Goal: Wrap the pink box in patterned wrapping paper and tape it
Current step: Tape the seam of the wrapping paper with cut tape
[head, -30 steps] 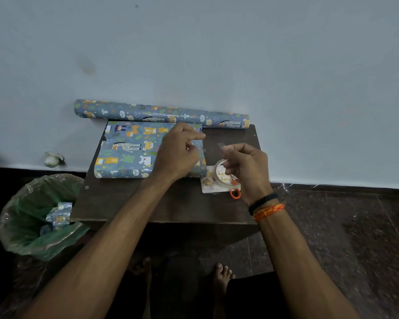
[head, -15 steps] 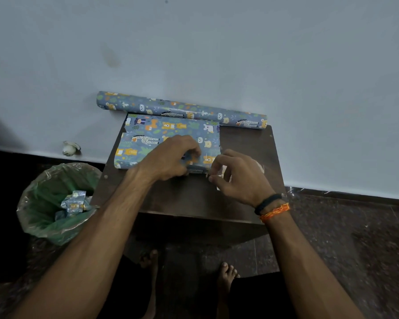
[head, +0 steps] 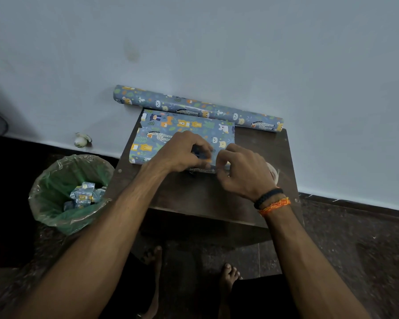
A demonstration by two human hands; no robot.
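A: Nearest us, what are the hands doing now?

B: Both have come down onto the near edge of the wrapped box (head: 184,134). A second ago the right hand (head: 242,171) was lifted beside the tape roll (head: 273,173), pinching what looked like a strip. Now its fingers are curled and pressed against the box's near right corner. Whether the strip is still between them, I can't tell.

A: And the left hand (head: 184,153)?

B: Closed over the paper seam just left of the right hand, pinning the fold.

A: So the taping is under way?

B: I'd judge so: a piece is being stuck on the seam. The box sits on the tabletop (head: 194,196), no pink showing.

A: Beyond the box?

B: The paper roll (head: 194,107) lies just behind it, against the wall. The bin (head: 55,217), holding paper scraps, stands left of the box, on the floor.
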